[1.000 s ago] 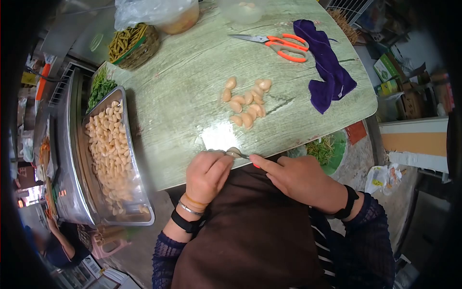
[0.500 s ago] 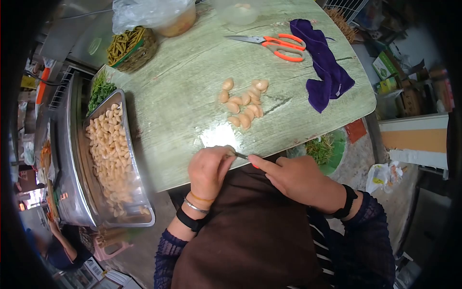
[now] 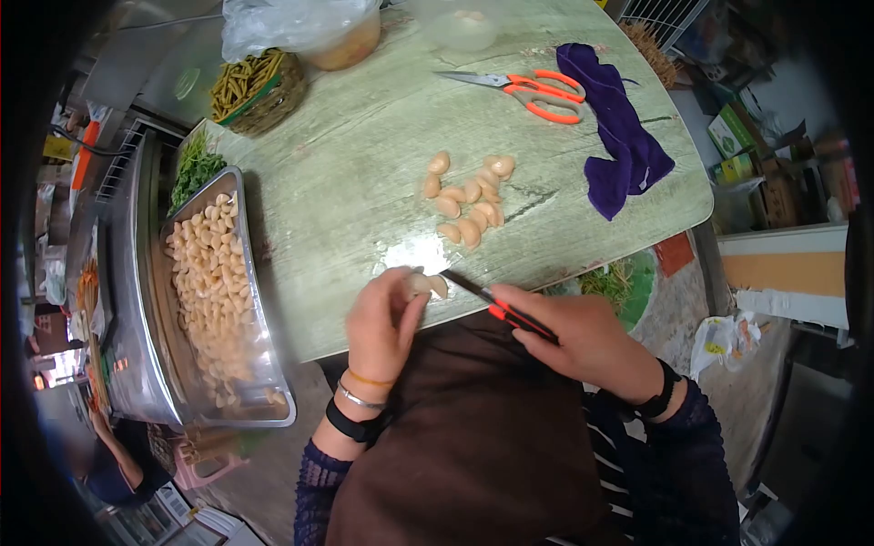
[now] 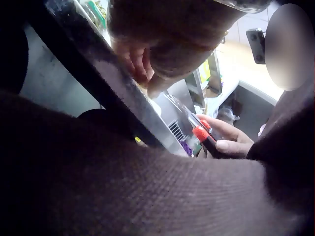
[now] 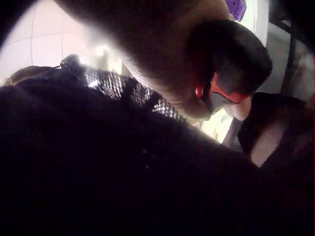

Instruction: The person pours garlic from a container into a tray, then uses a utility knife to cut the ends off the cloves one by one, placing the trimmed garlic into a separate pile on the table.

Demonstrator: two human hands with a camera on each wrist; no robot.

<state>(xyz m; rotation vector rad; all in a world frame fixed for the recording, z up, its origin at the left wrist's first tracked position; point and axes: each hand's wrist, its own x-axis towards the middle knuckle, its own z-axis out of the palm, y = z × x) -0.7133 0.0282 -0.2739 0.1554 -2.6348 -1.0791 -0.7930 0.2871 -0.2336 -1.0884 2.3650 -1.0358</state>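
Observation:
In the head view my left hand (image 3: 375, 314) pinches a pale, garlic-like clove (image 3: 438, 287) at the table's near edge. A whiter bit (image 3: 418, 283) shows beside it, between the fingertips and the clove. My right hand (image 3: 583, 332) grips a small knife (image 3: 521, 320) with a black and red handle. Its narrow blade points left, the tip close above the clove. In the left wrist view the knife's red collar (image 4: 200, 132) shows by the right fingers. Farther back on the table lies a loose group of cloves (image 3: 471, 191).
A metal tray (image 3: 261, 350) heaped with cloves stands left. Orange-handled scissors (image 3: 519, 86) and a purple cloth (image 3: 628, 146) lie at the back right. A basket of green stalks (image 3: 264, 102) and a bagged tub (image 3: 341, 45) stand at the back left. Greens (image 3: 196, 168) lie behind the tray.
The knife was against the clove in the left fingers; now it has swung away and its blade and handle show. The left hand has turned slightly, bringing the clove into sight.

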